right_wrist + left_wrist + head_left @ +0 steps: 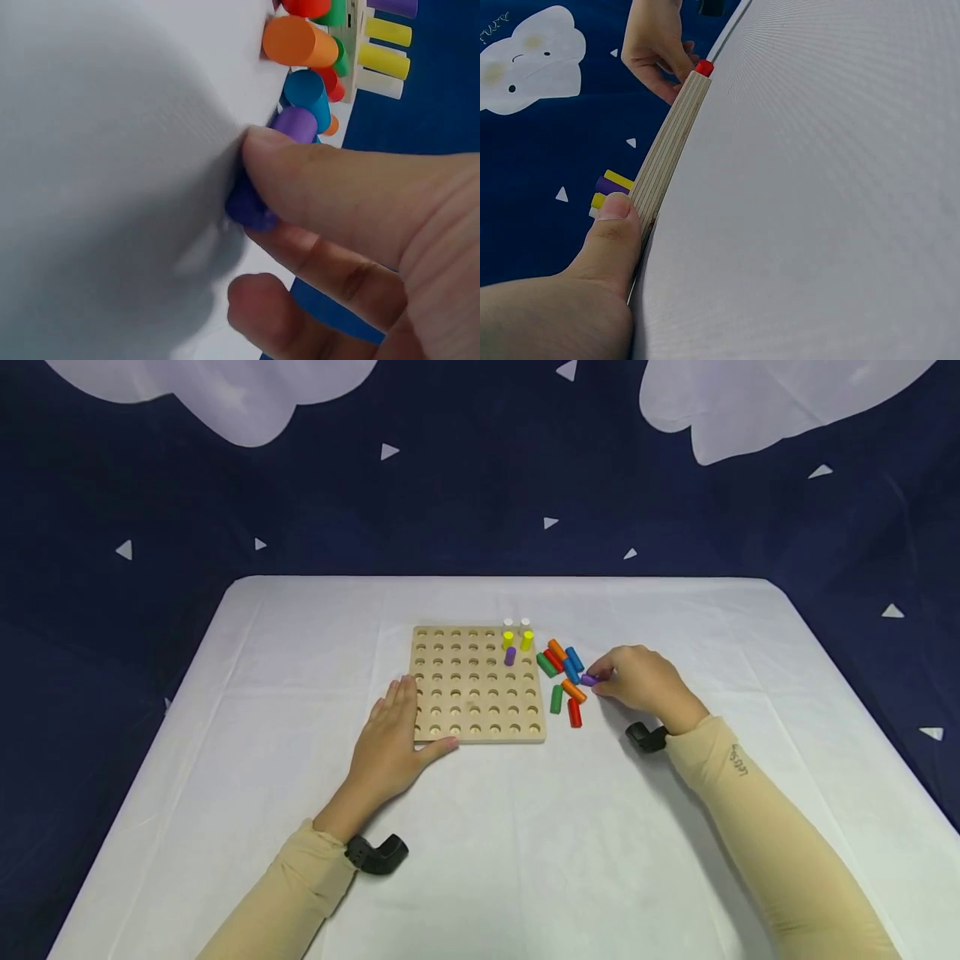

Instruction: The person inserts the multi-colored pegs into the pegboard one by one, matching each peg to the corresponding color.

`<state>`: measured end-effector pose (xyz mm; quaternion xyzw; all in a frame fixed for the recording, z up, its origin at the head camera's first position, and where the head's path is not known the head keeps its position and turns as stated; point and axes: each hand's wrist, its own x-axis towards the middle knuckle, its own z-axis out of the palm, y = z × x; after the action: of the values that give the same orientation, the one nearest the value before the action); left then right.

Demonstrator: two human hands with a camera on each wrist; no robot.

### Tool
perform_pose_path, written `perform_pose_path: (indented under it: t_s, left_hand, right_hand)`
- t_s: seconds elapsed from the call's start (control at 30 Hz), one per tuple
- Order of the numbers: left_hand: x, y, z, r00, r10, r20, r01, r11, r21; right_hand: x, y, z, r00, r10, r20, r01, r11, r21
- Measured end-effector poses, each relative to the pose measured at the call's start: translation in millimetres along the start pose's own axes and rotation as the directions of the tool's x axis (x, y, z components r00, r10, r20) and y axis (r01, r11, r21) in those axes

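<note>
A person's right hand [637,682] pinched a purple peg [589,680] between thumb and fingers over a cloth-covered bench [525,852], with loose blue, orange, red and green pegs [573,691] lying just left of the fingers. The left hand [384,750] lay with straight fingers against the left edge of a wooden pegboard [472,702], thumb spread wide along its near edge. Up and to the right of those fingers, a second purple peg [510,657], two yellow pegs [527,642] and two white pegs [525,625] stood in holes
</note>
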<state>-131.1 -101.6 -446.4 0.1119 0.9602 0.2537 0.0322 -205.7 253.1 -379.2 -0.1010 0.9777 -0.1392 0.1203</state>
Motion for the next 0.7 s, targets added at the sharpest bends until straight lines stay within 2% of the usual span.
perform_pose_path:
  t_s: [0.3, 0.57, 0.7]
  left_hand:
    - [-0.1, 0.4, 0.2, 1.0, -0.002, 0.005, 0.002, 1.0, -0.001]
    - [0.4, 0.2, 0.5, 1.0, -0.004, -0.002, 0.004, 1.0, -0.003]
    - [0.4, -0.3, 1.1, 1.0, -0.007, -0.002, 0.007, 1.0, 0.0]
  right_hand:
    - [2.7, 2.5, -2.2, 0.999, -0.018, 0.032, 0.018, 1.0, -0.015]
    - [4.1, 7.6, -0.4, 0.998, -0.064, 0.004, 0.064, 0.997, -0.039]
    - [5.7, 10.0, 1.5, 0.998, -0.063, -0.01, 0.063, 0.998, -0.018]
